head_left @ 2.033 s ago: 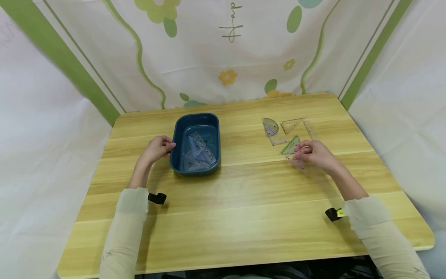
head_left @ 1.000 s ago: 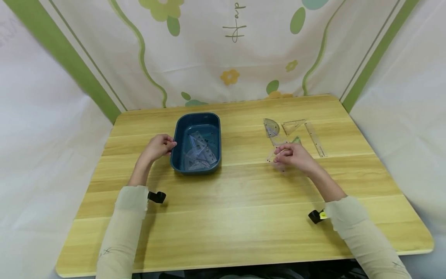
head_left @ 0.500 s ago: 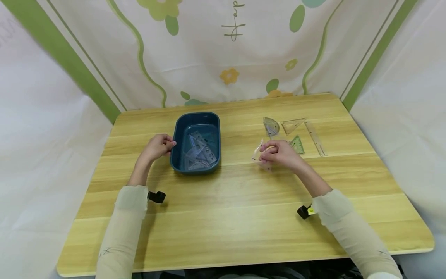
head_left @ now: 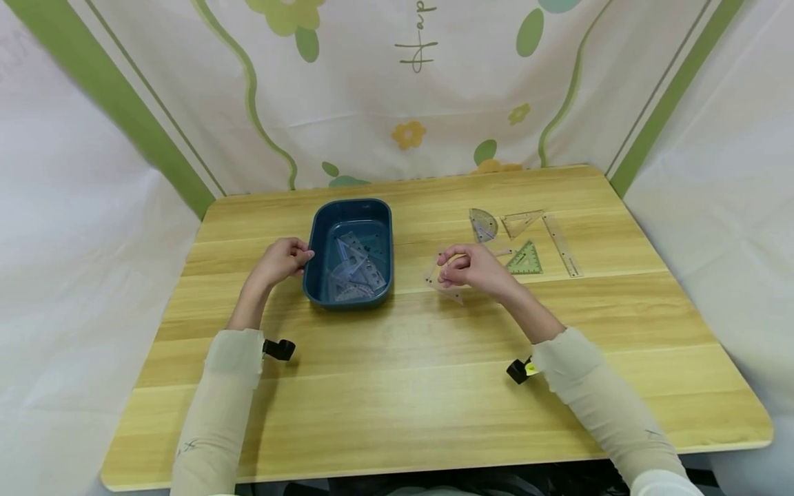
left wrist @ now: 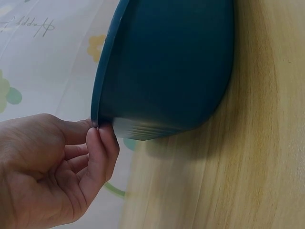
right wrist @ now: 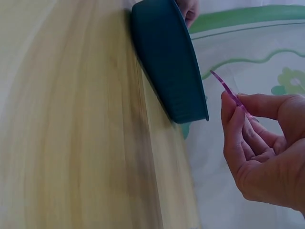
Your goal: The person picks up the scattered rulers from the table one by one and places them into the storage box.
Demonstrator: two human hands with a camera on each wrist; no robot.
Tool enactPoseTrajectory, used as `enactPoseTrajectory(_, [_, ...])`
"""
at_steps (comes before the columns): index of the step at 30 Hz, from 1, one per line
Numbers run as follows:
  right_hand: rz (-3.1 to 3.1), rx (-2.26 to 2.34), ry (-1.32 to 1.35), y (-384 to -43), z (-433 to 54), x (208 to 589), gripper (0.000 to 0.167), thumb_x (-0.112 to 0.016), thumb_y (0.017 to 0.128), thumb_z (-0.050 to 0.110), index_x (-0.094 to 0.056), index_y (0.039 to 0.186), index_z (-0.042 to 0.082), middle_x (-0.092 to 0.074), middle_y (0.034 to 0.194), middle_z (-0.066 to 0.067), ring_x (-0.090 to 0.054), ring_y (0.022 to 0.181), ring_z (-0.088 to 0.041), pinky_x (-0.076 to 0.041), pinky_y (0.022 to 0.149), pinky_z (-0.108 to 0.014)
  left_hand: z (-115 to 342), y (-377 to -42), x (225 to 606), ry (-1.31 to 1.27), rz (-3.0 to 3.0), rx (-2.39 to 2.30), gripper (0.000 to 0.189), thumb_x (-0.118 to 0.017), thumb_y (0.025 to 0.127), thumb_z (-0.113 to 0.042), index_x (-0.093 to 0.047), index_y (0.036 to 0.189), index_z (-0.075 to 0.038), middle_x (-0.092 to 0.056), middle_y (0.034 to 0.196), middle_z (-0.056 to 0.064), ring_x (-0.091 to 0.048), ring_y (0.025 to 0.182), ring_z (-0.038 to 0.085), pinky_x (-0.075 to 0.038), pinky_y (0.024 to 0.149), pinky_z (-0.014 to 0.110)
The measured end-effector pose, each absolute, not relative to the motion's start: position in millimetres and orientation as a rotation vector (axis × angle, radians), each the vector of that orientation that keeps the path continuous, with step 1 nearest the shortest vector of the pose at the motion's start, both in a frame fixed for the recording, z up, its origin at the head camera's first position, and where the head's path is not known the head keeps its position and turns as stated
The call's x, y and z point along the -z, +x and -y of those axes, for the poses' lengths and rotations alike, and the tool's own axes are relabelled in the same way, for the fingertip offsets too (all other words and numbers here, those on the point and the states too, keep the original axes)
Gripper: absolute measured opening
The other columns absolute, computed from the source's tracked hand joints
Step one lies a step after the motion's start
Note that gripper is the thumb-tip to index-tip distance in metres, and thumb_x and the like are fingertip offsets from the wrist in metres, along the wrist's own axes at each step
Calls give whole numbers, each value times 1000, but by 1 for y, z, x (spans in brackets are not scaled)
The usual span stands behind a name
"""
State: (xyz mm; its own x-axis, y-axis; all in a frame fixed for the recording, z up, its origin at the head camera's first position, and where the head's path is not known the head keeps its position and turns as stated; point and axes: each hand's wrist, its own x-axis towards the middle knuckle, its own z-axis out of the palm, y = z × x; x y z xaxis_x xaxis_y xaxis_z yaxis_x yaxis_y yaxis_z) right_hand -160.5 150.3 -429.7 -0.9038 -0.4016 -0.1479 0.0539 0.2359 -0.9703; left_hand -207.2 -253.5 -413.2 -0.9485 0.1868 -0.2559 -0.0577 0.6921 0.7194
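Observation:
My left hand point(head_left: 282, 265) pinches the left rim of a deep blue plastic bin point(head_left: 315, 303), thumb and fingers on its edge in the left wrist view. Inside the bin lie several clear drawing pieces, among them a ruler point(head_left: 370, 277) and what looks like a protractor point(head_left: 353, 294). Right of the bin, above the table, my right hand point(head_left: 477, 271) pinches a transparent pinkish set square point(head_left: 449, 295) by thumb and fingers. It appears edge-on in the right wrist view, and the fingers cover part of it.
On the right of the wooden table point(head_left: 397, 413) lie a grey protractor point(head_left: 484, 222), an amber set square point(head_left: 521, 222), a clear ruler point(head_left: 561, 246) and a green set square point(head_left: 526, 260). A patterned cloth point(head_left: 372, 89) hangs behind the far edge.
My right hand has carried the pinkish set square leftward toward the bin, uncovering the green set square and the ruler. The left hand stays at the bin's rim.

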Motion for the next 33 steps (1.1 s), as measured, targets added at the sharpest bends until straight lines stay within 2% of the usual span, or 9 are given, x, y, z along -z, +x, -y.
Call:
enactPoseTrajectory(6, [-2166, 1678, -319, -165, -136, 427, 22, -62, 95, 4, -59, 116, -3, -75, 92, -16, -73, 82, -21, -61, 80, -37, 252, -206, 413, 103, -2593, -1121, 26, -51, 105, -18, -53, 116, 6, -53, 78, 1, -60, 75, 22, -56, 69, 32])
enactPoseTrajectory(15, [-2111, 1717, -337, -174, -116, 428, 23, -62, 95, 0, -58, 117, -6, -74, 88, -11, -73, 89, -32, -59, 85, -46, 251, -205, 415, 108, -2594, -1123, 26, -51, 105, -18, -53, 116, 6, -53, 78, 2, -59, 76, 23, -56, 69, 33])
enactPoseTrajectory(20, [-2080, 1741, -374, -178, -100, 427, 26, -62, 96, 1, -59, 120, -8, -74, 88, -13, -74, 84, -27, -54, 91, -55, 253, -205, 414, 102, -2592, -1120, 26, -51, 105, -18, -54, 115, 5, -54, 80, 3, -59, 75, 22, -56, 69, 32])
enactPoseTrajectory(23, [-2110, 1721, -409, -181, -89, 425, 26, -63, 96, 4, -61, 120, -7, -75, 92, -16, -73, 82, -23, -57, 89, -50, 253, -206, 414, 115, -2599, -1111, 27, -51, 105, -18, -53, 115, 6, -54, 79, 3, -59, 75, 22, -56, 68, 31])
enactPoseTrajectory(27, [-2188, 1661, -471, -186, -77, 422, 25, -64, 97, 8, -65, 119, -2, -73, 96, -22, -73, 86, -30, -60, 84, -42, 254, -206, 413, 118, -2606, -1107, 26, -51, 105, -18, -54, 115, 6, -54, 79, 3, -60, 76, 25, -56, 69, 32])
enactPoseTrajectory(30, [-2237, 1598, -515, -190, -68, 419, 25, -63, 98, 9, -65, 121, 1, -73, 95, -21, -71, 87, -30, -60, 82, -40, 255, -207, 412, 109, -2602, -1097, 27, -51, 105, -19, -54, 116, 5, -55, 81, 3, -61, 78, 26, -57, 70, 33])
enactPoseTrajectory(33, [-2288, 1531, -554, -194, -58, 417, 26, -62, 99, 10, -65, 123, 2, -71, 93, -15, -68, 83, -23, -59, 80, -37, 255, -207, 412, 108, -2601, -1089, 28, -51, 105, -19, -53, 117, 5, -55, 81, 3, -61, 78, 25, -57, 71, 33])
